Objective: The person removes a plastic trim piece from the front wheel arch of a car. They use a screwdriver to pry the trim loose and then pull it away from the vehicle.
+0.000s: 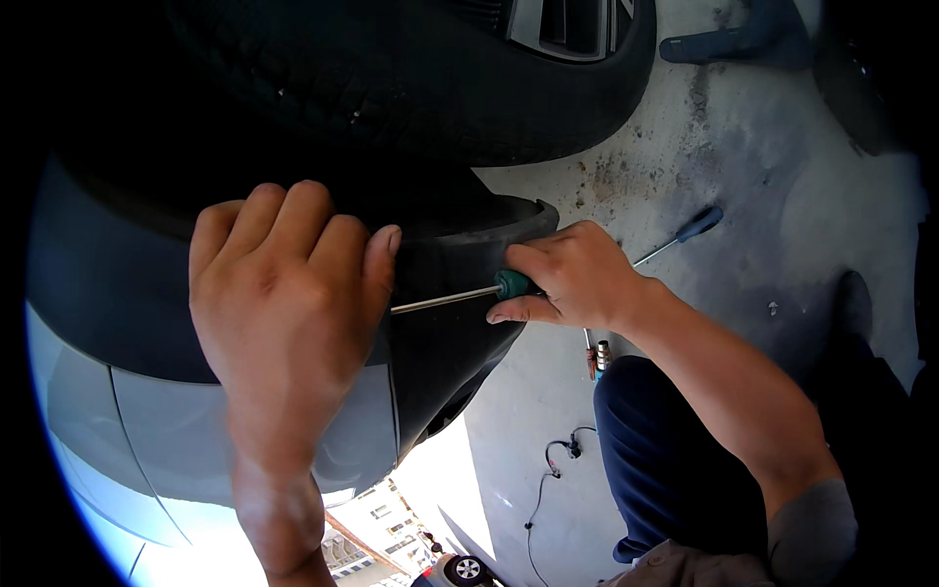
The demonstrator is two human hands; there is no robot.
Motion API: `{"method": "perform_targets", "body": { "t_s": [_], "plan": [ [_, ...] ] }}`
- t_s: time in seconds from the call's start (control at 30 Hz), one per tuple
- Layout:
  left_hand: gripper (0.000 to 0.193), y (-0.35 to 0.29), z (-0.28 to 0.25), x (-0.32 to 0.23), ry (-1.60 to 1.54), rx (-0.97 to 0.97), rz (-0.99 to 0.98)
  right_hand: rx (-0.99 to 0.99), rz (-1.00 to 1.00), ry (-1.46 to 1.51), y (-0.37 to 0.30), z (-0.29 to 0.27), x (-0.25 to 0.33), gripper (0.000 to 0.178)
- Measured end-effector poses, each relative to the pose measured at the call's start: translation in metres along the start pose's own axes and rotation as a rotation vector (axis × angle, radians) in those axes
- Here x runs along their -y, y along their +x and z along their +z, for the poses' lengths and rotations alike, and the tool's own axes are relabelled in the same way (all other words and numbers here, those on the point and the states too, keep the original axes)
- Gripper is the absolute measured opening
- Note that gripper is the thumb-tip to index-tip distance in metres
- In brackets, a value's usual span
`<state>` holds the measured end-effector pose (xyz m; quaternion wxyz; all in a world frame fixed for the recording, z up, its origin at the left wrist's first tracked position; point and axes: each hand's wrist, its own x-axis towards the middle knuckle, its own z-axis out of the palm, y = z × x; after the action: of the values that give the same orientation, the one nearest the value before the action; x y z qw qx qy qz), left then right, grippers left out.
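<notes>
A car's grey body panel (181, 421) and its dark wheel arch trim (469, 227) are in front of me. My left hand (284, 284) is closed over the upper edge of the trim, its fingertips hidden behind it and its thumb pointing right. My right hand (582, 276) holds a screwdriver (445, 300) by its green handle, thumb and fingers around it. The metal shaft runs left along the trim, and its tip is hidden behind my left hand. Above both hands is the car's dark tyre (440, 93).
Another screwdriver (698, 224), blue-handled, lies on the stained concrete floor (528, 470) to the right. Beside my bent knee (670, 450) is a small metal-ended tool (602, 354). A thin black cable (529, 526) trails nearer me. A dark blue object (719, 45) rests at the far right.
</notes>
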<state>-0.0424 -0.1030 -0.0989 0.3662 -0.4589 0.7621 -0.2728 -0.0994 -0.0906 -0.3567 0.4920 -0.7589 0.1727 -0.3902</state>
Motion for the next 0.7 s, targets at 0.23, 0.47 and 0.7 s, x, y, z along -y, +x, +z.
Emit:
{"method": "perform_targets", "body": {
  "t_s": [0.23,0.47,0.7],
  "plan": [
    [0.026,0.006,-0.001,0.004,-0.081,-0.012,-0.040,0.055,-0.001,-0.106,0.012,-0.022,0.012,0.057],
    [0.029,-0.001,0.007,0.006,-0.096,0.022,-0.029,-0.282,0.212,-0.160,0.004,-0.014,0.039,0.049],
    [0.031,-0.012,0.008,0.009,-0.079,-0.006,0.039,-0.594,0.055,0.126,-0.005,0.034,0.026,0.046]
  ]
}}
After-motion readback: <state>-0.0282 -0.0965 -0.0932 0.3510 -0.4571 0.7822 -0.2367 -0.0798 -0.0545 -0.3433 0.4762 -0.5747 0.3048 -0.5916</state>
